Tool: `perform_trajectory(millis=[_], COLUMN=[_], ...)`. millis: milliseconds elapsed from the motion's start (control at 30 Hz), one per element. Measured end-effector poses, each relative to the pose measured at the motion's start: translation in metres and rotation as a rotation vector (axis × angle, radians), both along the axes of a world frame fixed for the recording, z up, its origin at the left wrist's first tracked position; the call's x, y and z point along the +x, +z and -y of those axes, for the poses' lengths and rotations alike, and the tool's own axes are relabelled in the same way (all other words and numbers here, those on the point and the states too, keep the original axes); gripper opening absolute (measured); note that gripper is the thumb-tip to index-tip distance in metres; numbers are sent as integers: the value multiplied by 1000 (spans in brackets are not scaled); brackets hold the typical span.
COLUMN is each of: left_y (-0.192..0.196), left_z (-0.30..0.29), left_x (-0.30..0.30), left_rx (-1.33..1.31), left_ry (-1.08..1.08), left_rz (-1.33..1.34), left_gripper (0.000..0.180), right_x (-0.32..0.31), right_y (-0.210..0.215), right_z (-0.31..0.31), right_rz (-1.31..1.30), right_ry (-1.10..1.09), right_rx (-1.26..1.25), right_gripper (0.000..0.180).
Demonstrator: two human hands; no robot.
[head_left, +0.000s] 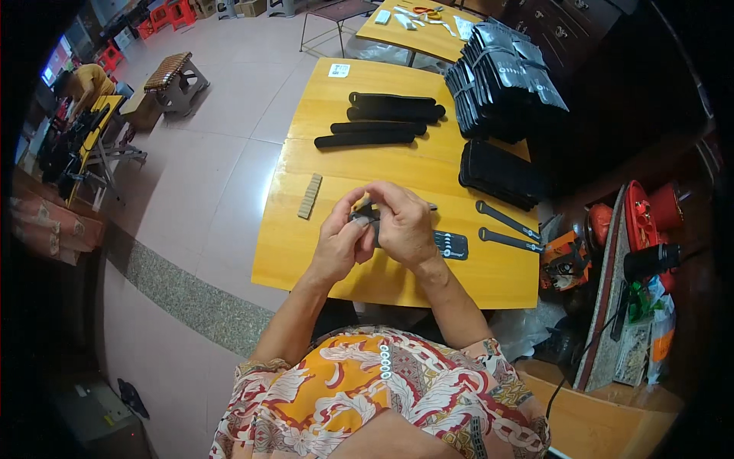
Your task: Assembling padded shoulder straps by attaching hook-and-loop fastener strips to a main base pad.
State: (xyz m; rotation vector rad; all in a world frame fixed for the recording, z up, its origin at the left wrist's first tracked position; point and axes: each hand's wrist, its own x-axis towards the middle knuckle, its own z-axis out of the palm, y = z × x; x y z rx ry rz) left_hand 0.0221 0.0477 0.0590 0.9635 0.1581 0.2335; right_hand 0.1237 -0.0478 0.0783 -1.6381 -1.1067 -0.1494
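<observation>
Head view: the left hand [339, 241] and right hand [403, 224] are meeting above the yellow counter [489, 283], both pinching one small black strap [365, 214] between curled fingers. Two more black straps [508, 229] are lying just right, and a tan strip [310, 196] is lying left.

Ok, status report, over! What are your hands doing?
Left hand and right hand both pinching a small black strap piece. Above yellow table. Nothing blocking.

black glossy pouches [505, 76] stacked at table's far right; small white label [339, 70]
</observation>
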Motion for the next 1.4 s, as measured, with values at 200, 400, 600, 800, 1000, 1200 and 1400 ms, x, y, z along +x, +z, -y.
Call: perform_trajectory(millis=[200,400,600,800,1000,1200,1400], left_y=[-18,-16,-9,7,27,33,22], left_z=[23,12,29,39,47,72,55], left_x=[-22,-16,-23,-36,-32,-30,-48], left_rx=[-223,-366,-248,-162,-230,14,131], left_ry=[28,82,116,132,-146,-251,-560], left_rz=[-10,141,95,26,-35,-177,-71], left_gripper=[44,28,27,34,22,21,24], right_x=[48,15,-21,-25,-39,-36,61], right_y=[13,13,20,23,16,3,17], right_z=[27,55,43,53,69,95,234], right_rz=[-222,-395,194,21,159,-9,146], right_ry=[-232,-73,21,158,42,-369,-1360], right_rx=[-58,-168,-86,19,101,-26,-137], right_gripper=[27,42,29,25,19,8,10])
